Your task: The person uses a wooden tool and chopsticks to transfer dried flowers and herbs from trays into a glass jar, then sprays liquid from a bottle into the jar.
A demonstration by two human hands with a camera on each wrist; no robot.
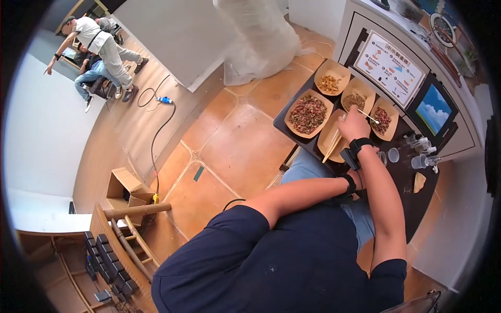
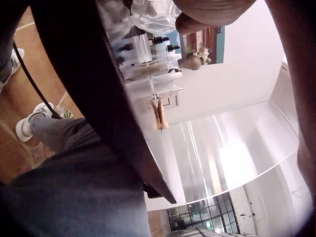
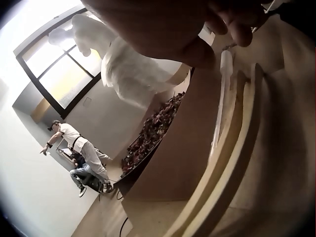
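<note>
My right hand pinches a thin white stick over the paper tray of brown bits. Pale wooden sticks lie in the tray below it; in the right wrist view these sticks loom close, with my right hand above. My left hand is at the table's near edge, partly hidden by the right forearm. In the left wrist view, my left hand is beside a clear plastic container; whether its fingers hold it cannot be told.
Other paper trays hold red-green petals, yellowish pieces and dark red bits. Clear cups and bottles and a tan piece are on the dark table. Behind stand an instruction sheet and screen. Two people are farther away.
</note>
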